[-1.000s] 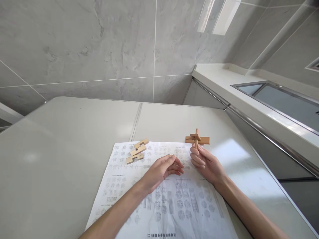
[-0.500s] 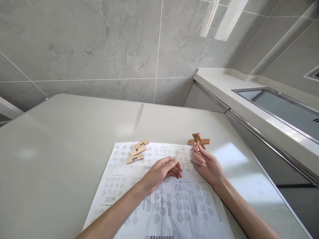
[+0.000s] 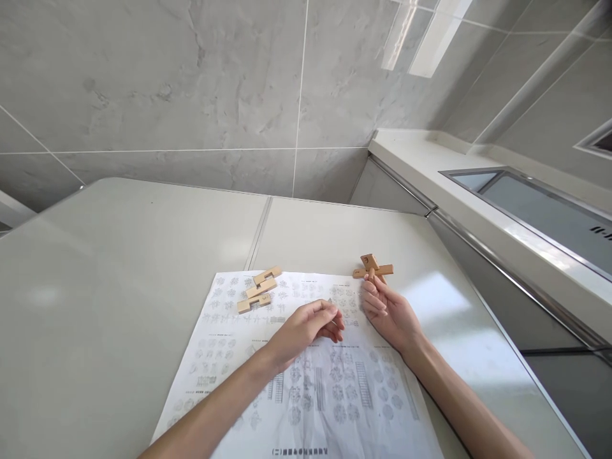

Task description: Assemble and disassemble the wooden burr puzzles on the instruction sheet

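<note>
My right hand [image 3: 389, 312] pinches a partly joined wooden burr puzzle [image 3: 370, 273] by one bar, its fingers curled beneath. The brown notched bars cross each other, and dark marks show on two of them. My left hand [image 3: 315, 324] hovers over the paper with fingers loosely curled and slightly apart; I see nothing in it. Beyond it, to the left, lie several pale notched wooden pieces, among them a front piece [image 3: 254, 303] and a back piece [image 3: 267, 275]. Under both hands spreads a creased printed sheet [image 3: 229, 370] with rows of small diagrams.
The pale table [image 3: 119, 306] has a seam running away from me and a metal-trimmed edge. Past its right side stands a white counter [image 3: 430, 162] with a glass-like inset panel [image 3: 540, 201]. Grey tiles [image 3: 191, 76] lie beyond the far edge.
The whole view has shifted slightly, so everything sits a little farther left. The puzzle in my right hand has tilted slightly. My left hand keeps nearly the same pose.
</note>
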### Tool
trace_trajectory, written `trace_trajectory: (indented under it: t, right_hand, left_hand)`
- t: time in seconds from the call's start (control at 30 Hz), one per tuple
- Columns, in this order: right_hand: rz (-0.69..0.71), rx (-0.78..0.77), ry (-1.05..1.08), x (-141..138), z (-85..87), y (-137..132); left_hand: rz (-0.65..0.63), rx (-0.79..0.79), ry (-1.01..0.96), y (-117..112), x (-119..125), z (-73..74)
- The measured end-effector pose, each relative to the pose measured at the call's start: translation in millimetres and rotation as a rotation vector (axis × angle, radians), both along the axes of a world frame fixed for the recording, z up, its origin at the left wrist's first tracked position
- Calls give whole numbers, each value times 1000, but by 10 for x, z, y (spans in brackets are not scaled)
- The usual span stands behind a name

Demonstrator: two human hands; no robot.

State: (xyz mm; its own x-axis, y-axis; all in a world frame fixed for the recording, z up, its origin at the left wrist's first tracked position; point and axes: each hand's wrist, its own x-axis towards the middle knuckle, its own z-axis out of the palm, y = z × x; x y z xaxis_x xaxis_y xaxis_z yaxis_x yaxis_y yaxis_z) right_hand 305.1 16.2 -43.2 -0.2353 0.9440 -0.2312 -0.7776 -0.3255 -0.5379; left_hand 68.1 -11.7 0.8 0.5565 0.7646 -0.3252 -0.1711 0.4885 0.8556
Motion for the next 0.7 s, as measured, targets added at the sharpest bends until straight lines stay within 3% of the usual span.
trace_trajectory:
  t: [0.7]
  right_hand:
    - [43,40,-94,21,-29,22]
  left_hand:
    - [-10,33,30,-21,18,4]
